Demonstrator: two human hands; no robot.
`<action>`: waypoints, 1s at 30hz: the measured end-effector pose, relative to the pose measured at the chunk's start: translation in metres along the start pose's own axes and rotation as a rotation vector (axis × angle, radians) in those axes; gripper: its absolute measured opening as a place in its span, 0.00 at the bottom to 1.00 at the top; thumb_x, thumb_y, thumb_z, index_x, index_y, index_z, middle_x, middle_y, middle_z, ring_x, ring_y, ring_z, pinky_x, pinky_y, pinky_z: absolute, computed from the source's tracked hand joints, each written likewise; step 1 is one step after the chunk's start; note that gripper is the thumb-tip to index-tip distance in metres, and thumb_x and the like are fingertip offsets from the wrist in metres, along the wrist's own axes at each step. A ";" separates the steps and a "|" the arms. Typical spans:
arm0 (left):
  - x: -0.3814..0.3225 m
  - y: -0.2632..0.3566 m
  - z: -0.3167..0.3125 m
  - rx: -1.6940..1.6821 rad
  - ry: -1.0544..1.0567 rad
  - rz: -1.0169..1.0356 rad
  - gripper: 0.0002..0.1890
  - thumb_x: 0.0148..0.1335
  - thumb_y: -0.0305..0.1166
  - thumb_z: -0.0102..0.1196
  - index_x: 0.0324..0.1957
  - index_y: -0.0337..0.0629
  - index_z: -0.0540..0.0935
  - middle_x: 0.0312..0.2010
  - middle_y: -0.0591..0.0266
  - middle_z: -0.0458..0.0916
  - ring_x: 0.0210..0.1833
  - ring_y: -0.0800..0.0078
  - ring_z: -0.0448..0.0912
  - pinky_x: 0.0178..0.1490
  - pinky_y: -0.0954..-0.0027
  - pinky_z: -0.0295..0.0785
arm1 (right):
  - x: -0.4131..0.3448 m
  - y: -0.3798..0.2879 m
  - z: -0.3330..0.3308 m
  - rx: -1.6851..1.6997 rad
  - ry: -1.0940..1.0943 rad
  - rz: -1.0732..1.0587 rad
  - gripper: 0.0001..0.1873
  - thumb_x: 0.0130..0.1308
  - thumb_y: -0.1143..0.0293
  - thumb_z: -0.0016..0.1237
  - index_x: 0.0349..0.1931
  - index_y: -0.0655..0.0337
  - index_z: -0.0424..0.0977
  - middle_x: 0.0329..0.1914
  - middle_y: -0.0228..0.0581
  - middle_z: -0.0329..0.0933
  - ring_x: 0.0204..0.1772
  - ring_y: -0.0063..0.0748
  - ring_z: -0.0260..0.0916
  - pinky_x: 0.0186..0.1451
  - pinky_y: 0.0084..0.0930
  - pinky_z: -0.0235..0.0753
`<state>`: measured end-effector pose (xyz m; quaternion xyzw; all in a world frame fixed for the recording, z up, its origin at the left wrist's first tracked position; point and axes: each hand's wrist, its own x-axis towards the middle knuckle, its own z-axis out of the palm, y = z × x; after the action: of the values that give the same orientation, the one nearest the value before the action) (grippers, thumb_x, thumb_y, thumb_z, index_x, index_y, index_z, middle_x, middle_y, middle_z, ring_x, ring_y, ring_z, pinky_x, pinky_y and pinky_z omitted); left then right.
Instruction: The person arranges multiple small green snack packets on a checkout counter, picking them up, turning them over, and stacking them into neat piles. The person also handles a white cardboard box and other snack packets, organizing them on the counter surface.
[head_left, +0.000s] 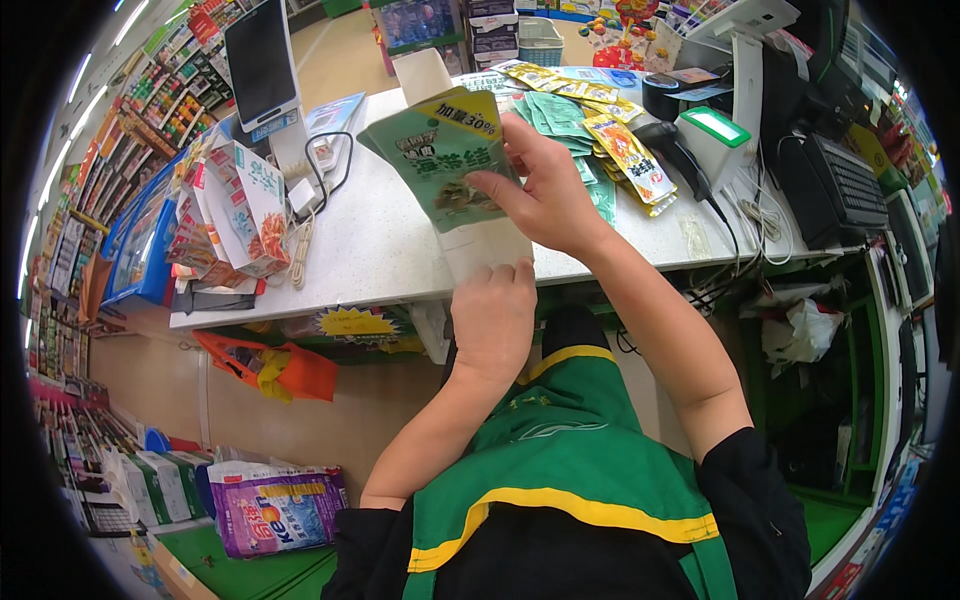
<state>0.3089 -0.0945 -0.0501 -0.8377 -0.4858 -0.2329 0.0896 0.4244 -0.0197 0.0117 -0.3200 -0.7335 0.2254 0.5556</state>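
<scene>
My right hand (544, 184) grips a green snack pouch (450, 161) with a yellow corner band, thumb on its front; a few pouches may be stacked there. Below, my left hand (495, 315) has its fingers curled over the lower edge of a white carton (480, 251), whose open flap rises behind the pouch. Motion blurs the left fingers. To the right on the white counter (360, 225) lie green pouches (559, 116) in an overlapping pile, beside yellow and orange snack packets (630, 157).
Printed display boxes (240, 210) and a tablet-like screen (261, 64) stand at left. A barcode scanner (682, 157), a green-rimmed payment device (712, 127) and a keyboard (844, 180) are at right. An orange bag (300, 371) and a purple detergent bag (274, 510) are below.
</scene>
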 end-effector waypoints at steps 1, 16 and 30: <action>0.000 -0.001 -0.001 0.017 0.006 0.016 0.07 0.51 0.28 0.59 0.35 0.41 0.81 0.23 0.62 0.78 0.30 0.62 0.77 0.32 0.65 0.71 | 0.000 0.000 0.001 0.077 0.007 0.041 0.19 0.58 0.80 0.55 0.50 0.65 0.67 0.37 0.43 0.76 0.36 0.29 0.75 0.38 0.25 0.74; 0.014 -0.039 0.004 -0.311 -0.013 0.279 0.05 0.53 0.29 0.60 0.32 0.41 0.82 0.23 0.57 0.78 0.30 0.56 0.76 0.41 0.59 0.69 | 0.011 0.021 0.000 0.447 0.069 0.258 0.20 0.62 0.81 0.51 0.54 0.65 0.63 0.46 0.35 0.76 0.47 0.21 0.74 0.51 0.22 0.75; 0.015 -0.046 0.004 -0.382 0.000 0.351 0.05 0.52 0.28 0.61 0.32 0.41 0.81 0.23 0.58 0.77 0.29 0.56 0.75 0.36 0.60 0.69 | 0.001 0.045 -0.008 -0.545 0.018 -0.065 0.20 0.41 0.68 0.68 0.39 0.56 0.81 0.65 0.46 0.59 0.69 0.53 0.48 0.68 0.47 0.54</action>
<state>0.2774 -0.0579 -0.0494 -0.9108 -0.2803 -0.3016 -0.0311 0.4421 0.0120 -0.0159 -0.4361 -0.7719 -0.0009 0.4626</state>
